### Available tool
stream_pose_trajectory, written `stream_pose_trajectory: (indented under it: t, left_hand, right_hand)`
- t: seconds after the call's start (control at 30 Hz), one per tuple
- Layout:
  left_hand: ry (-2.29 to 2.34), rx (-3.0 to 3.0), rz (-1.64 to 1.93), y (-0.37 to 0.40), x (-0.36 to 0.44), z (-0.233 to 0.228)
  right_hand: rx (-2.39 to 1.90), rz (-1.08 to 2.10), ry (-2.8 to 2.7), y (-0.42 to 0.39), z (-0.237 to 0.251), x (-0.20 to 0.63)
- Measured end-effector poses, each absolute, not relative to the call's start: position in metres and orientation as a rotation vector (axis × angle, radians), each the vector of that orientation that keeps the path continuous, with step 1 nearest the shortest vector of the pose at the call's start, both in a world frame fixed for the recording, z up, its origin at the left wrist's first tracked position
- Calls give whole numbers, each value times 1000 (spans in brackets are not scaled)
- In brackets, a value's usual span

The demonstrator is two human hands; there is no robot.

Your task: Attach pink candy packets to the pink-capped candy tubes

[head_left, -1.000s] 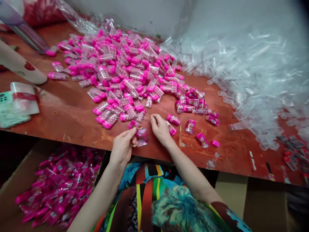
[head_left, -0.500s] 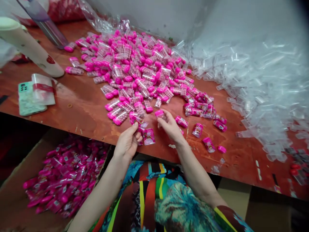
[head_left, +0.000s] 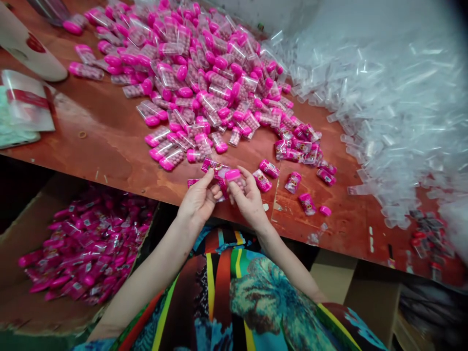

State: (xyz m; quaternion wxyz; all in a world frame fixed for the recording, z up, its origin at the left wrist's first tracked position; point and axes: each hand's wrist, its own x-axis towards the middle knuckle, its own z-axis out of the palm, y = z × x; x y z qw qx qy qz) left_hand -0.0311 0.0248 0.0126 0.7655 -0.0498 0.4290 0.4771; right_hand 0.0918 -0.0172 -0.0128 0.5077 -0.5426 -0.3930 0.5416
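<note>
Left hand (head_left: 199,199) pinches printed pink sleeve (head_left: 214,168), its writing unreadable.

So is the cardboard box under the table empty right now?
No, the cardboard box below the table edge holds a heap of pink wrapped packs.

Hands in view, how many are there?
2: left hand pinching a printed pink plastic wrapper, right hand holding a pink-capped clear plastic tube, both at the wooden table's edge.
</note>
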Motion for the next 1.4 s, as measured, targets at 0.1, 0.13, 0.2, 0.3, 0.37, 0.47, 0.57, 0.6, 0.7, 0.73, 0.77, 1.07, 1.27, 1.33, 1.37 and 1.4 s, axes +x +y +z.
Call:
stream_pose_trajectory:
  t: [0.1, 0.13, 0.2, 0.3, 0.37, 0.47, 0.57, 0.6, 0.7, 0.73, 0.77, 1.07, 1.27, 1.33, 1.37, 1.4]
  left_hand:
    - [914, -67, 1022, 22, -29, 13]
    - [914, -51, 1012, 22, -28, 13]
    - [919, -28, 999, 22, -27, 12]
    - [929, -35, 1010, 23, -27, 12]
    - [930, -41, 1019, 24, -26, 12]
    - [920, -33, 1007, 23, -24, 11]
    - [929, -34, 1013, 22, -22, 9]
    - [933, -31, 1021, 22, -22, 9]
    - [942, -8, 1029, 21, -21, 8]
    - [944, -1, 1021, 21, -20, 8]
    - [949, 2, 1013, 20, -20, 8]
    - [884, 95, 980, 15, -18, -1]
    - [815, 225, 889, 11, -21, -4]
    - [817, 240, 864, 10, -20, -5]
    - [817, 240, 853, 10, -20, -6]
    - [816, 240, 845, 10, -19, -6]
  right_hand:
    - [-1291, 1315, -957, -22, -15, 93]
    - [-1287, 1330, -966, -23, -15, 94]
    - [-1289, 1348, -970, -25, -15, 96]
    - [-1306, 1316, -916, -27, -15, 100]
    - [-1312, 1284, -882, -27, -16, 101]
    - [-1303, 1258, -876, -28, -17, 101]
    - [-1321, 1251, -898, -30, -16, 100]
    - [-1329, 1253, -908, -30, -16, 100]
    - [-1348, 1248, -933, -32, -16, 101]
    - [-1352, 1246, -935, -33, -17, 101]
    - [-1357, 1243, -934, -33, -17, 101]
    - [-1338, 1293, -968, -38, -17, 99]
    - [-1376, 1235, -1142, -42, -20, 105]
    - [-1399, 1199, -1214, -44, -18, 107]
    - [-1406, 1189, -1230, -44, -17, 108]
    - [-1405, 1191, -1222, -44, -16, 108]
